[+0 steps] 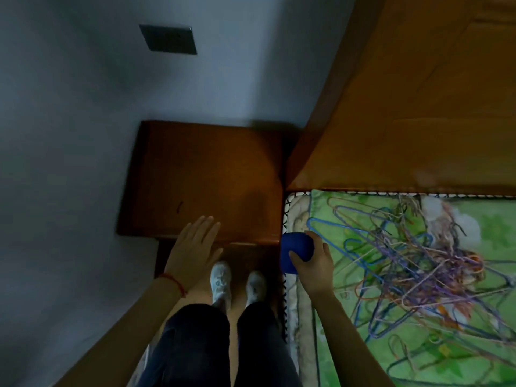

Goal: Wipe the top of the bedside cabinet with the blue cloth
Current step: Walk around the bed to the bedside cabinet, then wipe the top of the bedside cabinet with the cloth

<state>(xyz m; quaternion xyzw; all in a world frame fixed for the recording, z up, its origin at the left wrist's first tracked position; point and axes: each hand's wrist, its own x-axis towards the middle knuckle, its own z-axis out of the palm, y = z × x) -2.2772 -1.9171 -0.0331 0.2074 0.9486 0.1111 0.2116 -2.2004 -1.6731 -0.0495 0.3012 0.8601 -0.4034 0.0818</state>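
Observation:
The brown wooden bedside cabinet (pixel 203 177) stands in the corner between the wall and the bed, its flat top bare. The blue cloth (pixel 296 251) is bunched into a ball in my right hand (pixel 315 268), just right of the cabinet's front right corner, over the mattress edge. My left hand (pixel 192 251) is flat with fingers together, hovering at the cabinet's front edge; whether it touches the wood I cannot tell. It holds nothing.
A wooden headboard (pixel 405 107) rises to the right of the cabinet. On the green bed cover (pixel 488 227) lies a tangled heap of wire hangers (pixel 413 263). The grey wall (pixel 69 135) with a dark switch plate (pixel 169 39) closes the left side. My feet in white shoes (pixel 237 283) stand before the cabinet.

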